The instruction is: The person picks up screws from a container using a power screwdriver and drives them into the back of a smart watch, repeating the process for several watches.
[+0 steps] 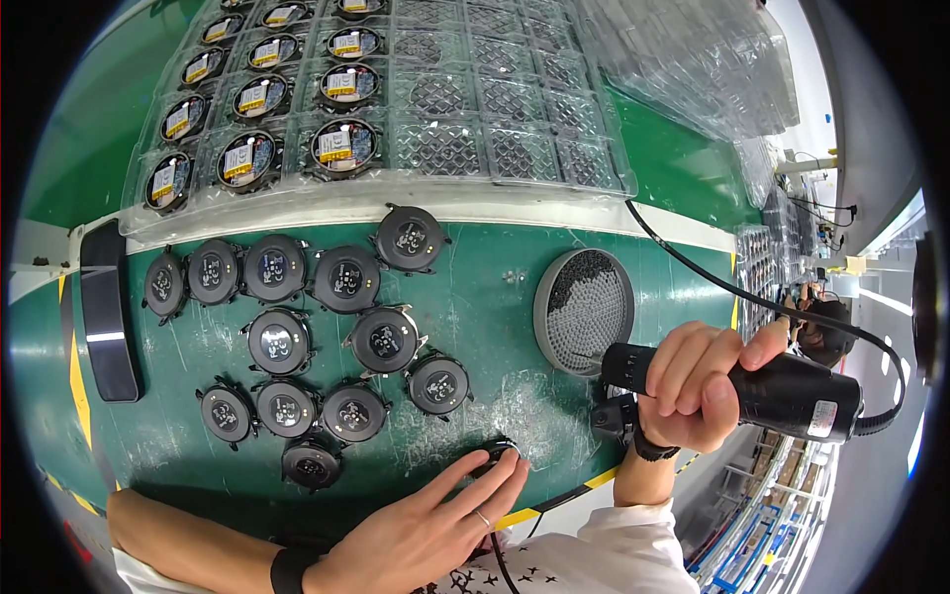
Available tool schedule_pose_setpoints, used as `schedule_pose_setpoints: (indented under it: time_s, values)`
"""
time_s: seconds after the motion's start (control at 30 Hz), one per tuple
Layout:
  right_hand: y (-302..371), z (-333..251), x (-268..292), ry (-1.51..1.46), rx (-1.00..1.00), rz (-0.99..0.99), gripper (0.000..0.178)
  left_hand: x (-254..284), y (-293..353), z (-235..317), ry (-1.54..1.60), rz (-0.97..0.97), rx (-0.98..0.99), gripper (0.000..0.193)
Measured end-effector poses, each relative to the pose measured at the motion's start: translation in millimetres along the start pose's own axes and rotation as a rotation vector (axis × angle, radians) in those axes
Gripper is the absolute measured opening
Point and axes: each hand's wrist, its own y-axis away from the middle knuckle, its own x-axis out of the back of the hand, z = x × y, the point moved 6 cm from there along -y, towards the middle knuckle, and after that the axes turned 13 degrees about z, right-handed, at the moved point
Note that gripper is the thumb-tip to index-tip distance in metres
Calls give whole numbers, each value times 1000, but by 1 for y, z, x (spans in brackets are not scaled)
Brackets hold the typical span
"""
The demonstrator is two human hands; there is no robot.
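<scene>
My right hand [693, 381] is wrapped round a black electric screwdriver [792, 398], held level with its nose to the left. The bit end is at the lower right rim of a round grey screw dish [627, 327]; whether a screw sits on it, I cannot tell. Close to the table's front edge, my left hand [426, 525] has its fingers pressed on a dark round watch case [503, 450], mostly covered by the fingertips. My left thumb is hidden. Several black watch cases [386, 340] lie back side up on the green table [495, 366], left of the dish.
Behind stands a clear plastic tray [416, 183], its left columns filled with open watch bodies [344, 146]. A dark phone-like slab [111, 317] lies at far left. The screwdriver's cable [693, 265] loops across the right. Stacked clear trays [703, 69] stand at back right; another person [823, 332] sits beyond.
</scene>
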Motion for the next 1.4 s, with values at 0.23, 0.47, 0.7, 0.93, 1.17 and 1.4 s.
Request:
schedule_pose_setpoints:
  time_s: [0.23, 0.47, 0.7, 0.93, 1.17, 1.4]
  values:
    - [-2, 1, 1, -4, 3, -14, 28, 3, -3, 1, -80, -52, -5, 47]
    - [-1, 2, -1, -3, 9, -8, 28, 1, 0, 2, -177, -99, -20, 49]
    - [1, 4, 0, 0, -10, -41, 25, -7, 9, 12, -435, -161, -142, 51]
    - [-1, -1, 2, 16, 11, -73, 26, -5, -8, -1, -265, -223, -111, 51]
    - [-4, -48, 4, -377, 80, -39, 22, -7, -13, -9, -151, -152, -148, 50]
    - [43, -10, -64, -279, -55, -252, 16, -19, -3, -17, -24, -236, -234, 57]
